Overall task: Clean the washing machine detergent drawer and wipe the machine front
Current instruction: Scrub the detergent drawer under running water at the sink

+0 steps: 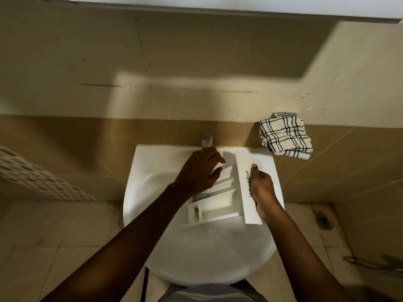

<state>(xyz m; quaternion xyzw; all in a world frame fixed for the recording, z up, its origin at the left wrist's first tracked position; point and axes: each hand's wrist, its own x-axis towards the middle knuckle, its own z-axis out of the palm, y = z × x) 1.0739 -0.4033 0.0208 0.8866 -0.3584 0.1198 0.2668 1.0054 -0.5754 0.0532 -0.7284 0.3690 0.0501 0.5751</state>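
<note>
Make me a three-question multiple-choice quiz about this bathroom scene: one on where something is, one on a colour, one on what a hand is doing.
1. Where is the detergent drawer?
A. On the floor
B. Over the white sink
C. On a wall shelf

2. What pattern is on the cloth hanging on the wall?
A. Plain red
B. White with dark checks
C. Blue dots

3. What is the right hand doing?
A. Gripping the drawer's front panel
B. Holding the cloth
C. Hanging free

Answers: 1 B, the drawer lies across the basin. 2 B, dark lines cross its pale fabric. 3 A, its fingers wrap the panel's edge, while the left hand reaches near the tap.
</note>
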